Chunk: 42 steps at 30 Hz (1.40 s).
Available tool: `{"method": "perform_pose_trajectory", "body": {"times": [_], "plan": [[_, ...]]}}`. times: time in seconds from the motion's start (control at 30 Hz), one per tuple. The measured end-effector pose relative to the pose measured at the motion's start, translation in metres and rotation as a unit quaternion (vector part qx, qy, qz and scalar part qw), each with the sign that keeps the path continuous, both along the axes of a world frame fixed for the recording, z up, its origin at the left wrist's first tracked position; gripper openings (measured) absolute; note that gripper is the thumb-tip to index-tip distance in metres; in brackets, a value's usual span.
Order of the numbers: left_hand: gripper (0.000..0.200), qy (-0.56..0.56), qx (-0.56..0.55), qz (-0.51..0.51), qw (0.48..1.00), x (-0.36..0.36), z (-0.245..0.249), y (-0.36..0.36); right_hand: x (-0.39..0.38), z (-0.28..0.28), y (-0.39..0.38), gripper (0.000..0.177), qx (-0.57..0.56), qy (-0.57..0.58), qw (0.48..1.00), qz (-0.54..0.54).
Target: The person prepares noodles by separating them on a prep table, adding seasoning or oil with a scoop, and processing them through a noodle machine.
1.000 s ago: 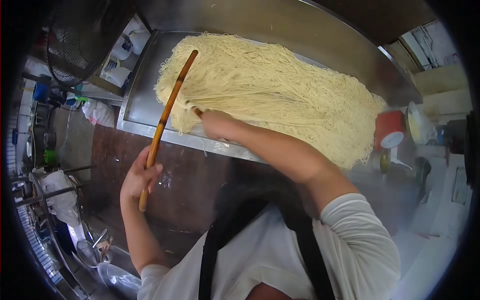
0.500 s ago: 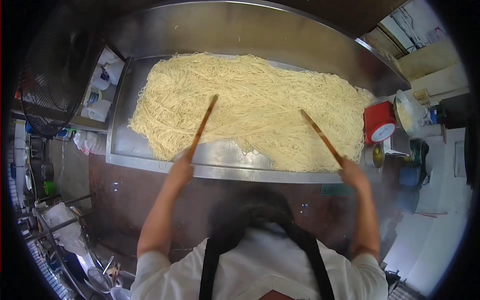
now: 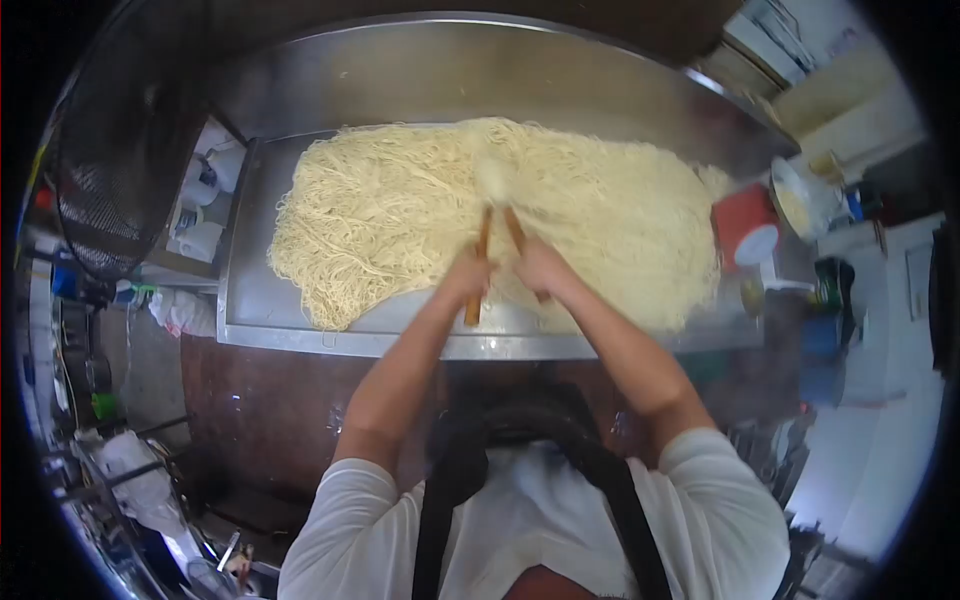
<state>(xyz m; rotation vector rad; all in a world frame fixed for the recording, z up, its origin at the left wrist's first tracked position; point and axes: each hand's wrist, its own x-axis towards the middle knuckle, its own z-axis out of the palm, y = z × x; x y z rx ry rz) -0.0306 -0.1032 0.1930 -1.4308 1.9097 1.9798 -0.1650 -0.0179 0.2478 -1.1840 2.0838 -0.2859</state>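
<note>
A wide layer of pale yellow noodles [image 3: 380, 220] covers much of a metal tray [image 3: 420, 342]. Over the middle of the noodles, my left hand [image 3: 470, 273] is wrapped round a wooden stick [image 3: 484, 240], whose lower end sticks out below the fist. Close beside it on the right, my right hand [image 3: 544, 270] grips a second wooden stick [image 3: 514, 228]. The far ends of both sticks nearly meet at the noodles. A blurred pale patch, perhaps noodles or steam, shows just beyond the tips.
A red scale [image 3: 743, 222] stands at the tray's right end, with a metal bowl [image 3: 793, 200] holding something pale beside it. At the left are a large fan [image 3: 110, 190] and white jugs [image 3: 200, 240] on a shelf. A raised metal wall backs the tray.
Both hands have moved inward and forward from far apart, bringing the sticks close together at the middle. The noodles' near edge in the middle has shifted, and the view has moved slightly.
</note>
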Motion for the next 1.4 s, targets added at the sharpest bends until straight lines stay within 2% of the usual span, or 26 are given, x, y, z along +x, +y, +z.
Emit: {"method": "perform_pose_trajectory", "body": {"times": [0.03, 0.1, 0.13, 0.2, 0.27, 0.33, 0.4, 0.43, 0.47, 0.53, 0.57, 0.6, 0.63, 0.67, 0.7, 0.73, 0.77, 0.83, 0.87, 0.93, 1.0, 1.07, 1.13, 1.17, 1.3, 1.4], "plan": [[0.041, 0.08, 0.008, 0.054, 0.995, 0.009, -0.001, -0.02, 0.005, 0.018, -0.026, 0.094, -0.062, -0.018, 0.998, -0.012], [0.038, 0.248, 0.033, 0.14, 0.958, 0.027, -0.003, -0.06, 0.018, 0.099, -0.054, 0.073, -0.014, -0.089, 0.995, -0.046], [0.044, 0.192, 0.017, 0.202, 0.96, 0.034, 0.04, -0.059, 0.013, 0.111, -0.057, 0.062, -0.016, -0.094, 0.994, -0.054], [0.053, 0.188, 0.03, 0.172, 0.966, 0.072, 0.03, -0.071, -0.037, 0.065, -0.042, 0.049, -0.048, 0.006, 0.998, 0.042], [0.056, 0.07, -0.152, 0.073, 0.983, 0.133, -0.003, -0.081, -0.095, 0.076, 0.024, 0.036, -0.037, 0.102, 0.988, 0.106], [0.058, -0.096, -0.047, 0.038, 0.994, 0.183, 0.071, -0.048, -0.14, 0.124, 0.14, 0.039, 0.081, 0.166, 0.979, 0.086], [0.062, -0.12, 0.0, 0.054, 0.991, 0.234, 0.1, -0.009, -0.165, 0.165, 0.254, 0.034, 0.128, 0.159, 0.979, -0.001], [0.063, -0.119, 0.035, 0.04, 0.991, 0.248, 0.115, 0.01, -0.174, 0.178, 0.287, 0.043, 0.188, 0.126, 0.971, -0.076], [0.063, -0.123, 0.07, 0.026, 0.99, 0.255, 0.127, 0.024, -0.197, 0.161, 0.303, 0.046, 0.164, 0.132, 0.976, -0.053], [0.062, -0.115, 0.049, 0.028, 0.992, 0.226, 0.146, 0.048, -0.232, 0.066, 0.338, 0.051, 0.116, 0.139, 0.983, -0.016], [0.062, -0.105, 0.035, 0.029, 0.993, 0.201, 0.151, 0.061, -0.261, -0.018, 0.319, 0.053, 0.079, 0.118, 0.99, 0.009], [0.059, -0.096, 0.023, 0.061, 0.993, 0.17, 0.152, 0.069, -0.255, -0.078, 0.267, 0.039, -0.04, 0.106, 0.993, -0.008], [0.059, -0.084, -0.007, 0.023, 0.996, 0.144, 0.148, 0.068, -0.216, -0.062, 0.184, 0.048, -0.069, 0.041, 0.996, -0.031], [0.058, -0.07, -0.038, -0.015, 0.997, 0.114, 0.141, 0.069, -0.188, -0.04, 0.119, 0.045, 0.017, -0.018, 0.997, -0.066], [0.058, -0.066, -0.045, -0.022, 0.997, 0.082, 0.139, 0.077, -0.184, -0.065, 0.078, 0.044, -0.056, -0.051, 0.997, -0.013], [0.058, -0.058, -0.055, -0.03, 0.996, 0.047, 0.138, 0.082, -0.169, -0.023, 0.061, 0.044, 0.014, -0.053, 0.998, 0.002], [0.058, -0.05, -0.064, -0.036, 0.996, 0.019, 0.138, 0.09, -0.165, 0.032, 0.076, 0.038, 0.037, -0.056, 0.998, 0.018], [0.061, -0.09, -0.081, -0.054, 0.991, -0.015, 0.141, 0.108, -0.216, -0.017, 0.119, 0.03, -0.087, 0.048, 0.985, 0.142], [0.062, -0.107, -0.089, -0.058, 0.989, -0.029, 0.139, 0.115, -0.249, 0.001, 0.168, 0.029, -0.066, 0.043, 0.982, 0.174], [0.065, -0.157, -0.191, -0.1, 0.964, -0.032, 0.132, 0.137, -0.308, 0.047, 0.293, 0.03, 0.097, 0.078, 0.98, 0.158], [0.067, -0.224, -0.205, -0.114, 0.946, -0.041, 0.131, 0.152, -0.346, 0.091, 0.415, 0.047, 0.069, 0.005, 0.996, 0.062], [0.066, -0.224, -0.265, -0.204, 0.915, -0.07, 0.104, 0.159, -0.363, 0.077, 0.47, 0.054, 0.069, -0.032, 0.996, -0.056], [0.069, -0.226, -0.292, -0.235, 0.899, -0.118, 0.035, 0.159, -0.379, -0.051, 0.472, 0.057, -0.014, 0.029, 0.997, -0.066], [0.067, -0.136, -0.341, -0.257, 0.894, -0.163, 0.007, 0.162, -0.389, -0.118, 0.446, 0.057, -0.065, 0.034, 0.996, -0.045], [0.059, -0.042, -0.257, -0.268, 0.928, -0.305, -0.019, 0.162, -0.384, -0.08, 0.304, 0.032, -0.108, -0.207, 0.953, -0.194], [0.062, 0.007, -0.093, -0.2, 0.975, -0.294, 0.009, 0.175, -0.398, -0.089, 0.34, 0.031, -0.218, -0.067, 0.963, -0.141]]}}
